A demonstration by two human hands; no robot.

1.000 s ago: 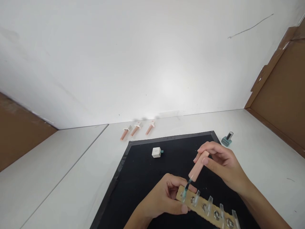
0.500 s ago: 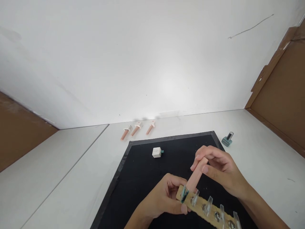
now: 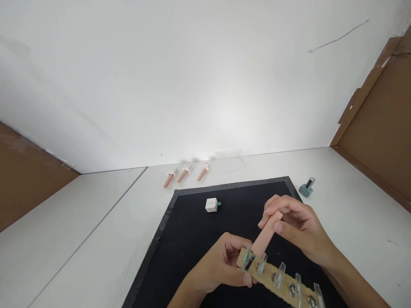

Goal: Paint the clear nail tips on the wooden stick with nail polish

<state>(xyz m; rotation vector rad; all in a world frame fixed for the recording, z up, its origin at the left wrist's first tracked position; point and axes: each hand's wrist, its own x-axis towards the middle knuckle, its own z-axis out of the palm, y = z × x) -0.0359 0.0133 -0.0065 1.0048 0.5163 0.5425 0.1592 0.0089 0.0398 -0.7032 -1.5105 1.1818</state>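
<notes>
While the tan strip point(image 3: 268, 280) sat at the near right above the black mat point(image 3: 186, 235), the left hand point(image 3: 224, 265) pinched its left end, thumb near side, fingers behind. The right hand point(image 3: 297, 222) pinched the pink brush handle point(image 3: 266, 234) by its top, dark brush slanting down beside the teal-tinted tip point(image 3: 245, 256).

Risks, my read:
- Strip gripped at one end only, so brush pressure could tilt it and smear the coat.
- Brush sat close to the next clear tip point(image 3: 261, 264); a small slip right could mark it.
- Left thumb near the wet-looking tip; shifting grip could smudge it.
- White bottle point(image 3: 211, 205) lay on its side, teal neck pointing right and apparently uncapped; polish could creep onto the mat.

Count:
- 1 strip, 5 upright tips, 1 with teal; at least 4 metal discs.
- 1 brush, 1 white bottle on the mat.
- 3 pink-capped bottles point(image 3: 168, 180) on the tabletop point(image 3: 96, 248), past the mat's far left corner.
- 1 teal bottle point(image 3: 305, 191), silver cap, far right.
- 2 cardboard panels point(image 3: 32, 171), left and right.
</notes>
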